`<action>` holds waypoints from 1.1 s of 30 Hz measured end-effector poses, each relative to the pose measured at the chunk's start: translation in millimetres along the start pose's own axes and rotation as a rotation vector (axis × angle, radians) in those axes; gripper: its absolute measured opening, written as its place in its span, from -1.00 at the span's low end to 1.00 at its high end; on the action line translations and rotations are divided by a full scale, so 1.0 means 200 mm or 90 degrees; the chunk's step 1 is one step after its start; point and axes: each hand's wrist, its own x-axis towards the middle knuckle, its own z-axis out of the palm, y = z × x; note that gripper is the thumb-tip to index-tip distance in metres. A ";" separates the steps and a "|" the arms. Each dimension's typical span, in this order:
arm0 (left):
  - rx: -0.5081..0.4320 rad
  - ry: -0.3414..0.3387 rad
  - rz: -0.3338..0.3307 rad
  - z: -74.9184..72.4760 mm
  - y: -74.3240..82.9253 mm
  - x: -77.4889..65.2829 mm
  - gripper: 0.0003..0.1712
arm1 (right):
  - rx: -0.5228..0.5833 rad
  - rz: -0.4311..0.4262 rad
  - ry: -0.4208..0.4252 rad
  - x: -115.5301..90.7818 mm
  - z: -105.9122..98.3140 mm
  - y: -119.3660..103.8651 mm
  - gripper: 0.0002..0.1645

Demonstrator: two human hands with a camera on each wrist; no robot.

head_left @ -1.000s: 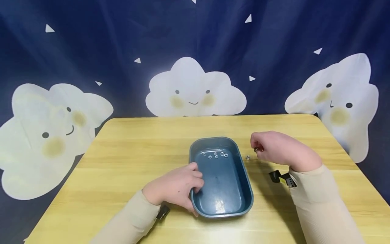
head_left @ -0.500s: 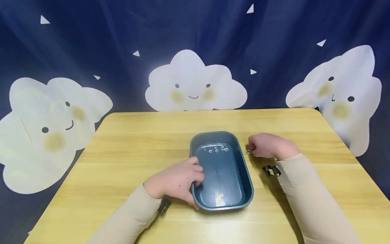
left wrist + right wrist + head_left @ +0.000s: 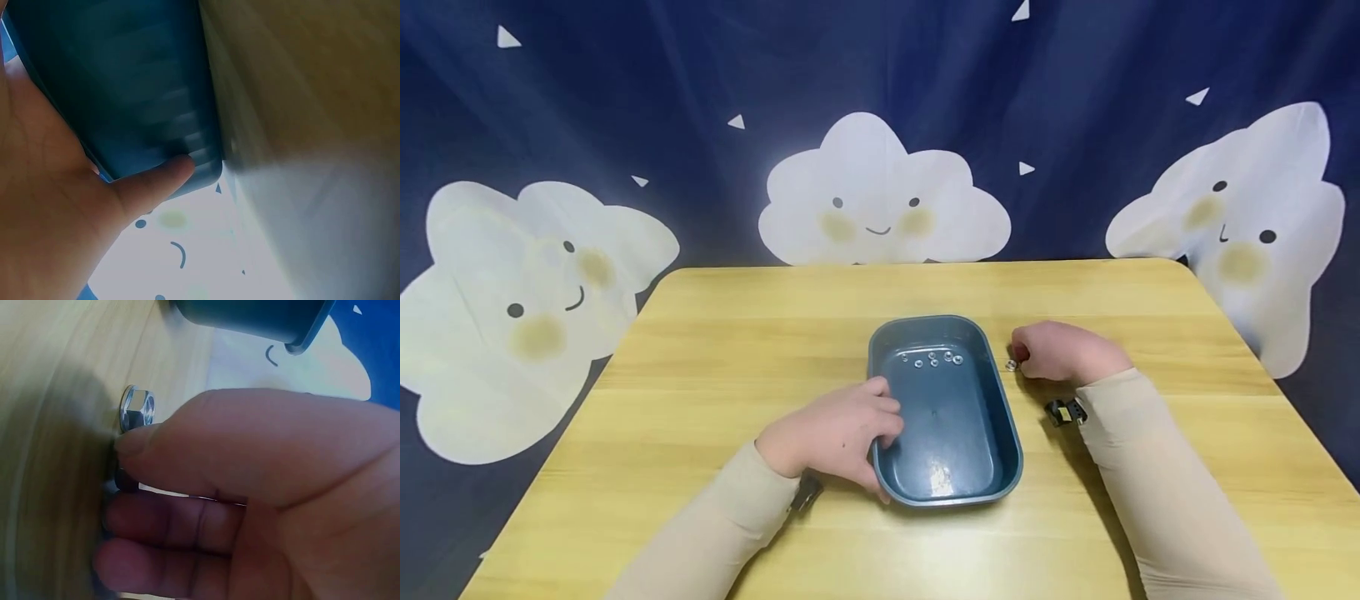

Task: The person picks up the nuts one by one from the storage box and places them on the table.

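A dark blue-green plastic tray (image 3: 940,498) stands near the middle of the table. My left hand (image 3: 842,433) grips its left wall, fingers curled over the rim and the thumb pressing the outside, as the left wrist view shows. Several small metal nuts (image 3: 957,360) lie at the tray's far end. To the right of the tray, a shiny flange nut (image 3: 138,407) sits on the wood. Low at the table, my right hand (image 3: 1063,350) has its thumb tip right at that nut. Between thumb and forefinger it pinches a small dark metal piece (image 3: 127,480), mostly hidden, apparently another nut.
The wooden table (image 3: 737,333) has rounded far corners. Behind it hangs a dark blue curtain (image 3: 700,67) printed with white clouds. A small black wrist camera (image 3: 1063,412) hangs under the right sleeve.
My right hand has come down and slightly left, right up to the nut on the table. The left hand keeps its grip on the tray. The head view has tipped slightly downward.
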 end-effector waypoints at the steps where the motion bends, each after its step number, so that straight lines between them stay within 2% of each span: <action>1: -0.002 0.000 -0.001 0.00 0.00 0.00 -0.32 | -0.004 0.001 0.002 0.00 0.00 0.00 -0.90; 5: -0.005 0.011 -0.009 0.00 0.01 -0.01 -0.32 | -0.011 0.005 0.023 0.00 0.00 -0.01 -0.90; 13: -0.011 0.003 -0.004 0.03 0.03 -0.02 -0.32 | -0.004 -0.004 0.011 -0.02 0.03 -0.01 -0.88; 18: -0.007 0.019 -0.003 0.03 0.03 -0.01 -0.31 | -0.018 -0.004 0.044 -0.03 -0.01 -0.02 -0.92; 23: -0.004 0.014 -0.001 0.02 0.02 -0.01 -0.31 | -0.009 -0.012 0.061 -0.06 -0.04 -0.05 -0.88; 33: 0.001 0.021 0.007 0.03 0.01 -0.02 -0.32 | -0.022 -0.047 0.160 -0.13 -0.09 -0.21 -0.88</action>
